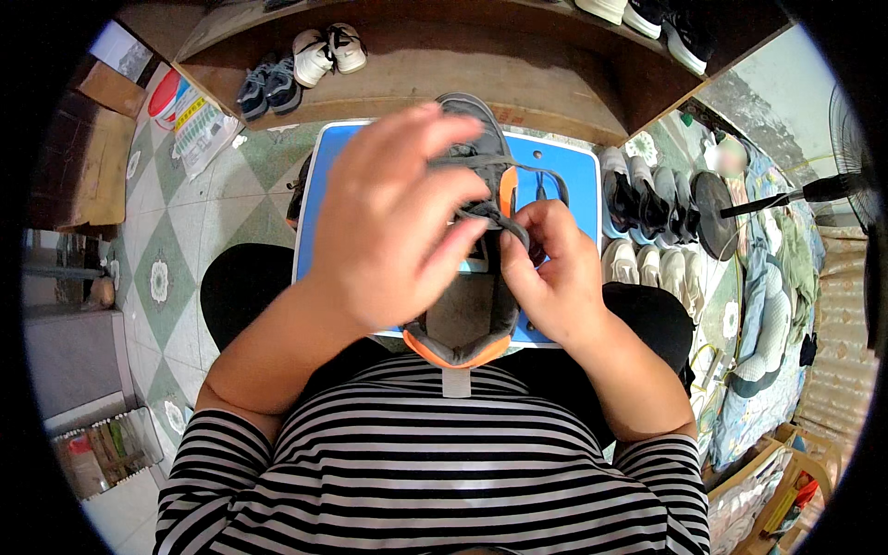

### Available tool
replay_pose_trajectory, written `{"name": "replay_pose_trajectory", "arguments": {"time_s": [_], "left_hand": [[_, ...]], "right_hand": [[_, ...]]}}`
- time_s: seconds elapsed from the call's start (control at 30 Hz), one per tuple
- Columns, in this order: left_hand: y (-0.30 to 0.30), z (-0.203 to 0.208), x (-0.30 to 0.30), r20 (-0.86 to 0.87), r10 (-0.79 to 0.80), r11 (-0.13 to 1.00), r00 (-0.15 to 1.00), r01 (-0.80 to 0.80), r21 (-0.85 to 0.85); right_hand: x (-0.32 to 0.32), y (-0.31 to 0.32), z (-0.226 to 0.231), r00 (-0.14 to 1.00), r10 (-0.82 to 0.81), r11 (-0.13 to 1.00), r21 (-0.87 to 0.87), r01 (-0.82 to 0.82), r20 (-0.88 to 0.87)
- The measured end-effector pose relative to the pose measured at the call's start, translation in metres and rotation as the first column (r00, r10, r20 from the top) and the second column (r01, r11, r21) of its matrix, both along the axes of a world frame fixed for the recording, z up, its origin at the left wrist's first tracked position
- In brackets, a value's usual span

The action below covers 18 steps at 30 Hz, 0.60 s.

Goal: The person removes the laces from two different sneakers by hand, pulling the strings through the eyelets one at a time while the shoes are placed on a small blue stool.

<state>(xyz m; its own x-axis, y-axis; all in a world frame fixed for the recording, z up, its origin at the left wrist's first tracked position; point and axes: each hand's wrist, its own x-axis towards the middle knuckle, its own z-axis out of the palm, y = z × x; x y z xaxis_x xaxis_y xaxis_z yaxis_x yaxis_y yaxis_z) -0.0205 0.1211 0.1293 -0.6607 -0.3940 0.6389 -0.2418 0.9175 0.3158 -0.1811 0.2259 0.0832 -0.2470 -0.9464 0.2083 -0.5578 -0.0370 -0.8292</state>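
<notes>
The right hand [553,268] pinches a lace [495,160]; the left hand [381,222], blurred, spreads over the shoe [458,310], grey with orange trim, toe outward above a blue table [578,168]. Around lies tiled floor [217,199]; beyond, a wooden shelf [416,79].

Shoe [477,263], centre: matt, cloth-like upper [494,148]. Tabletop [573,159]: smooth, plastic-looking from here. Shelf [453,69], top of frame: dull wood. Floor tiles [199,222], left: smooth.

Head-worn fisheye, facing down, near left hand [381,227], right hand [557,273].
</notes>
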Motion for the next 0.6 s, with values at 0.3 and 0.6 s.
{"name": "replay_pose_trajectory", "arguments": {"time_s": [0.3,0.6], "left_hand": [[-0.002,-0.01,-0.001,0.133,-0.014,0.995,0.991,0.026,-0.092],[-0.007,0.0,0.001,0.024,0.121,0.991,0.992,-0.12,-0.061]], "right_hand": [[0.001,-0.001,-0.004,1.0,-0.012,0.998,-0.068,0.011,-0.022],[-0.001,-0.001,-0.004,0.999,-0.019,0.999,-0.045,0.018,-0.031]]}}
